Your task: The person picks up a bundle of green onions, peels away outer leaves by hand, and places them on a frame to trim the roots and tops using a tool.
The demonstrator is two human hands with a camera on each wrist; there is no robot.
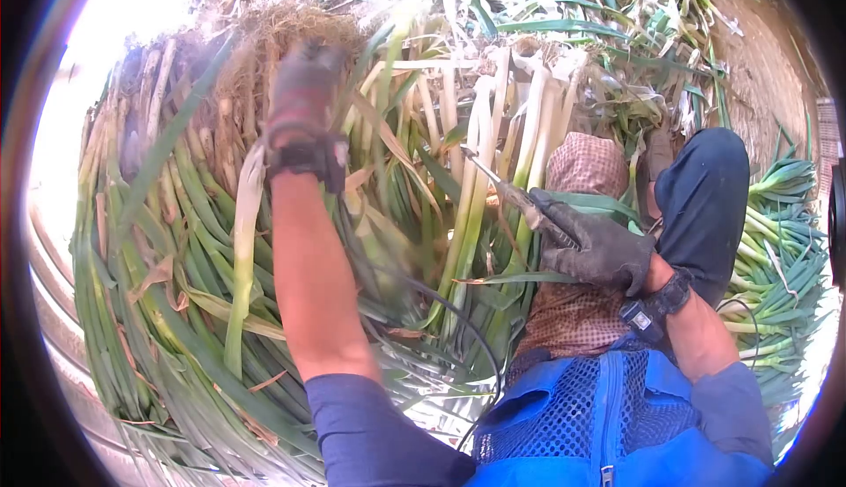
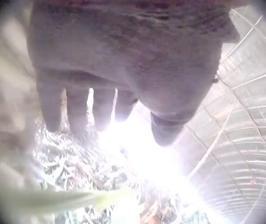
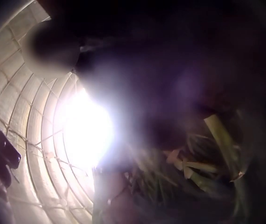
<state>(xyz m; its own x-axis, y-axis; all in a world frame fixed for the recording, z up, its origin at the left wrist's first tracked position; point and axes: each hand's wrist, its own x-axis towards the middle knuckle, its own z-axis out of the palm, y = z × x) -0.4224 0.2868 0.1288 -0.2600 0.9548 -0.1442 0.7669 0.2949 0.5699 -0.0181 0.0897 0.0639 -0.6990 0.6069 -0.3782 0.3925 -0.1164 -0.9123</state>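
Note:
In the head view my gloved left hand is blurred, over the dry roots of the piled leeks. The left wrist view shows this left hand with its fingers extended and slightly parted, the thumb apart and nothing between them. A slim tool with a narrow metal tip is gripped in my gloved right hand, pointing up and left. Green leaves lie above and below that hand. The right wrist view is mostly dark and blurred. One pale leek lies beside the left forearm.
More leeks with white stems stand in front of the body. Trimmed leaves cover the ground at the top. Green leeks are stacked at the right, beyond a bent knee. A cable hangs below the left forearm.

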